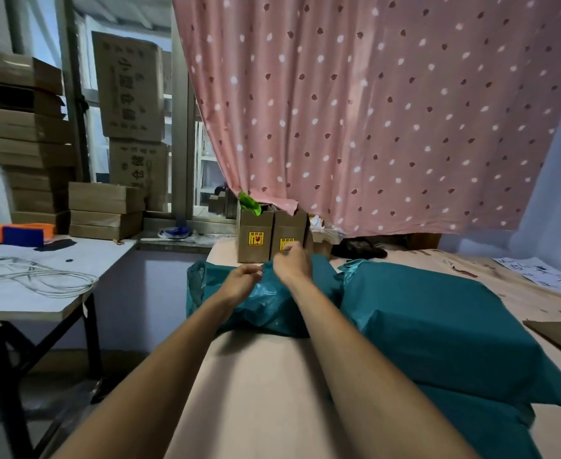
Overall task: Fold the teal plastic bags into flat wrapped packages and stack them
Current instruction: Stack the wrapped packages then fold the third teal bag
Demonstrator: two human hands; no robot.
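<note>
I take the worktable [256, 392], with its pale pink-brown surface, as my reference. Nearest on it, toward its right side, lie two flat wrapped teal packages [438, 326], one stacked on the other, the upper one overhanging the lower. Both forearms reach across the table's middle. Beyond them, at the table's left part, sits a crumpled teal plastic bag [266, 303], glossy and wrinkled. My left hand [241, 276] and right hand [290, 263] are close together on top of this bag, fingers curled and pinching its upper edge; the exact grip is blurred. Just behind the bag, at the table's far edge, stand two small upright cardboard boxes [271, 233], each bearing a yellow label with red marks; I cannot read the writing. At the table's far right lies a white sheet [544, 273] with dark handwritten characters, illegible. Behind the table hangs a pink spotted curtain [388, 111]. Left of the table stands a white side table [40, 293] carrying coiled cable [34, 276], and beyond it stacked cartons [130, 87] with printed characters too blurred to read.
</note>
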